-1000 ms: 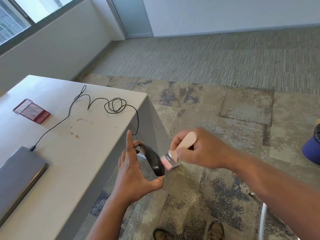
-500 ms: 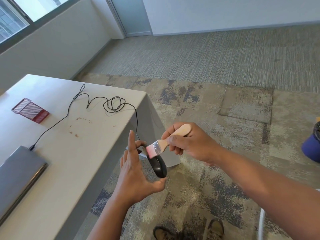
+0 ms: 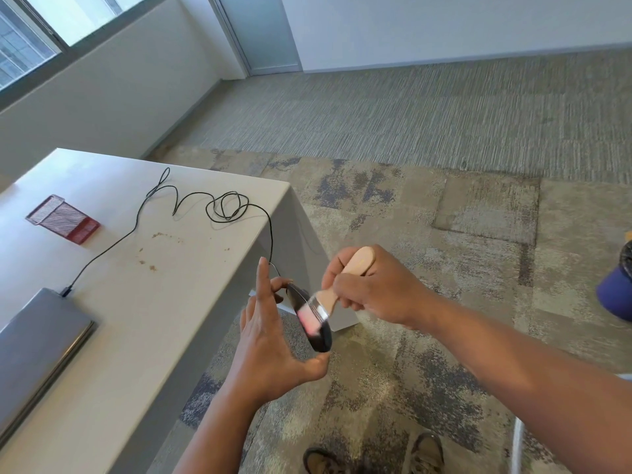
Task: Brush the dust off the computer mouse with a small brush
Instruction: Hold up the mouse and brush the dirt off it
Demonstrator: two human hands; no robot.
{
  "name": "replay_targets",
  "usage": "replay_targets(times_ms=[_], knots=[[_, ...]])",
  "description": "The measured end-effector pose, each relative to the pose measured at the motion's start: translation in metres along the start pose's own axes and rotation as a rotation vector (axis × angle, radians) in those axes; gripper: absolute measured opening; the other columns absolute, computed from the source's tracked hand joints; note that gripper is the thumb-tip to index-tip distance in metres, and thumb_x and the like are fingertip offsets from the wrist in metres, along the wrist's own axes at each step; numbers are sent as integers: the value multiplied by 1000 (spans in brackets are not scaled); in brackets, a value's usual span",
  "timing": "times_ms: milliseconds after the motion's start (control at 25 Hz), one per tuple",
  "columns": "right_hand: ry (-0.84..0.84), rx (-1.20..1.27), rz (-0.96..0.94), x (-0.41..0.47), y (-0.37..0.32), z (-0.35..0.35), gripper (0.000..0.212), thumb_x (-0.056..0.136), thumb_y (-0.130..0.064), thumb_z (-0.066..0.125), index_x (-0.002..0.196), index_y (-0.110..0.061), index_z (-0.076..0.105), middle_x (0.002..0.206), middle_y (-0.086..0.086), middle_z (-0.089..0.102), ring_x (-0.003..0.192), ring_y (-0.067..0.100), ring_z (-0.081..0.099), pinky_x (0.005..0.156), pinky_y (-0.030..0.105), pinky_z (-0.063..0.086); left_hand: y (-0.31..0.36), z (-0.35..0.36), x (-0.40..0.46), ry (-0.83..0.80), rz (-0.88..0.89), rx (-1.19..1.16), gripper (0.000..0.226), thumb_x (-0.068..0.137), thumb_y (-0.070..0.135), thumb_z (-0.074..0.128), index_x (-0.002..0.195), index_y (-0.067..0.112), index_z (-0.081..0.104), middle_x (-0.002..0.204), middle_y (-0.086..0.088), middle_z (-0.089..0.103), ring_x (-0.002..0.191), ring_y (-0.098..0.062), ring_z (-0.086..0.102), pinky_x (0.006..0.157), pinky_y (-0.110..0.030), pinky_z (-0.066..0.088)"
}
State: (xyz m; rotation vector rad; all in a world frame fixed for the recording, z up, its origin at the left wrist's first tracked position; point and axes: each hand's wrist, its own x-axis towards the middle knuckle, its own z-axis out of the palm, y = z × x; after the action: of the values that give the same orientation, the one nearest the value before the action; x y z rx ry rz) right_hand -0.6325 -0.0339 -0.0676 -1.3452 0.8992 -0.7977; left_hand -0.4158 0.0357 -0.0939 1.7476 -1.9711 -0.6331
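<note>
- Left hand (image 3: 270, 343) holds the black mouse (image 3: 314, 326) off the table edge, over the carpet: thumb under its near end, a curled finger at the far end, other fingers straight & pointing up.
- Mouse is tilted on its side, top facing the right hand.
- Right hand (image 3: 372, 289) is clenched round the wooden handle of a small brush (image 3: 333, 295); handle end sticks up past the knuckles.
- Brush has a metal band & pink bristles (image 3: 307, 319); bristles touch the mouse's top, approx mid-body. Bristles look blurred.
- Mouse cable (image 3: 219, 206) runs up from the mouse over the table corner, loops on the white table (image 3: 143, 302), then goes to a closed grey laptop (image 3: 37, 336) at the left.
- Red mesh tray (image 3: 63, 218) sits near the table's far-left side, well apart from the laptop.
- Brown crumbs (image 3: 150, 258) lie on the table btw cable & laptop.
- Shoes (image 3: 424, 453) show at bottom on patterned carpet; a blue object (image 3: 615, 295) at the right edge, cut off.
</note>
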Motion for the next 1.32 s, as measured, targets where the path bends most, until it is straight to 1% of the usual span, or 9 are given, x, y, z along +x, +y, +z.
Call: replay_targets(times_ms=[200,360,440,560,760,920,1040,1160,1320], knots=[[32,40,8,6,-1,4,10,93,-5,63,96,-4,72,70,8,70,61,14,63,58,25,52,2,1,-3,-5,26,11,157,56,51,86,158,39,-32,147,5,43,134,-20,45,115,-37,22],[119,-13,42,5,-1,1,23,75,-19,59,79,1,69,55,4,62,51,13,54,48,25,43,0,4,-5,-14,24,25,156,57,52,85,159,38,-32,145,5,44,132,-24,46,115,-40,25],[190,38,11,7,0,-1,16,83,-14,61,83,-2,71,57,3,64,52,12,56,50,25,45,0,4,-4,-24,19,25,156,57,52,86,158,39,-32,146,4,43,133,-24,46,116,-40,25],[131,107,-7,8,3,2,11,94,0,60,96,-1,71,67,7,68,58,13,61,56,23,51,0,3,-4,-32,20,20,157,57,50,87,158,41,-32,151,5,42,135,-24,44,115,-39,24],[60,83,51,6,2,2,13,83,-6,59,81,2,69,58,9,61,50,13,53,48,25,43,0,2,-3,-37,20,14,155,57,52,85,156,44,-34,148,6,42,137,-22,43,115,-36,22],[82,119,12,11,2,3,12,94,1,59,95,-1,71,68,10,68,58,15,60,55,24,51,2,0,-3,-34,19,0,156,57,53,85,155,45,-35,151,8,39,136,-18,41,113,-35,22],[29,53,79,10,1,1,10,88,-2,60,85,2,69,61,7,63,53,12,54,48,20,44,1,0,-3,-34,22,-11,155,57,53,85,157,43,-34,147,6,42,131,-16,44,112,-33,23],[83,38,77,8,1,-6,12,83,-2,60,75,6,66,53,6,56,49,13,49,44,18,37,-1,1,-4,-37,22,5,154,57,54,85,156,44,-33,147,7,42,130,-18,44,114,-39,26],[84,111,-31,11,4,-5,10,94,1,60,93,0,70,69,13,65,61,17,59,55,24,48,-1,1,-4,-50,23,-1,157,56,51,87,155,46,-34,151,10,38,136,-21,41,119,-46,27]])
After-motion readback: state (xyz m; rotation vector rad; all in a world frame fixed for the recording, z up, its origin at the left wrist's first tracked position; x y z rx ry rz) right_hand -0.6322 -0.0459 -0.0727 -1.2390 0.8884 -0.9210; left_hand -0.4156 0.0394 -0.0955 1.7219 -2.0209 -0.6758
